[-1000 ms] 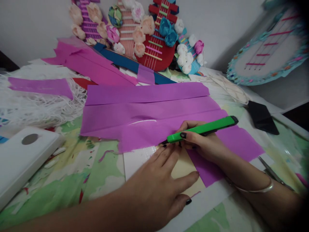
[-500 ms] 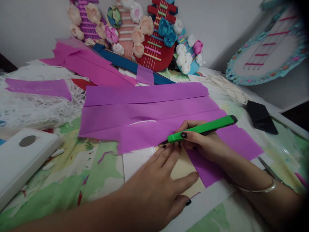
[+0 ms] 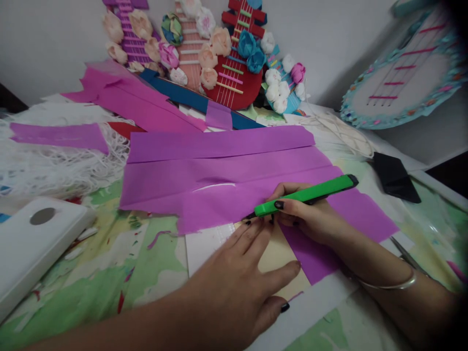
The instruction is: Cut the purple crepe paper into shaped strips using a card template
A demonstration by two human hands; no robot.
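My right hand [image 3: 310,214] is closed round a green cutter [image 3: 307,194] with a black end. The cutter's tip touches the lower edge of a large purple paper sheet [image 3: 219,170], just beyond my left fingertips. My left hand [image 3: 244,273] lies flat with its fingers spread, pressing on a pale yellow piece [image 3: 280,256]. Under that piece is a white board [image 3: 197,251]. Part of the purple sheet runs down to the right, beneath my right hand.
Flower-trimmed paper guitars, one of them red [image 3: 237,87], lean on the wall. A white box [image 3: 40,243] lies left, by white shredded strands [image 3: 66,165]. Pink paper [image 3: 135,97], a black object [image 3: 397,176] and scissors [image 3: 407,256] are also there.
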